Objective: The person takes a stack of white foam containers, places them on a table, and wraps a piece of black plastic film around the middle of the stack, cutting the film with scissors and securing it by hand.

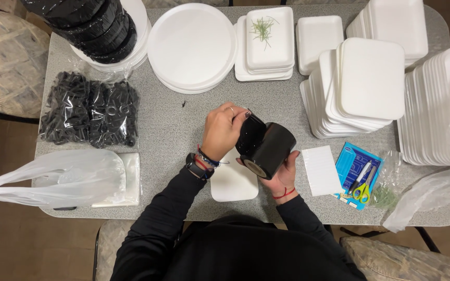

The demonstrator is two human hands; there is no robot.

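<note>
We see one black roll (266, 148) above a white tray (234, 182) at the table's (183, 125) near edge. Our right hand (282, 174) cups it; our left hand (222, 130) pinches its loose end.

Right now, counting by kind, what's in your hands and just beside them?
Glossy black cylindrical film roll: 1
Flat white foam tray: 1
White ribbed rectangular pad: 1
Yellow-and-green-handled scissors: 1
Blue cardboard package: 1
Total: 5

Bright, even overhead light; soft shadows, sharp focus throughout.
</note>
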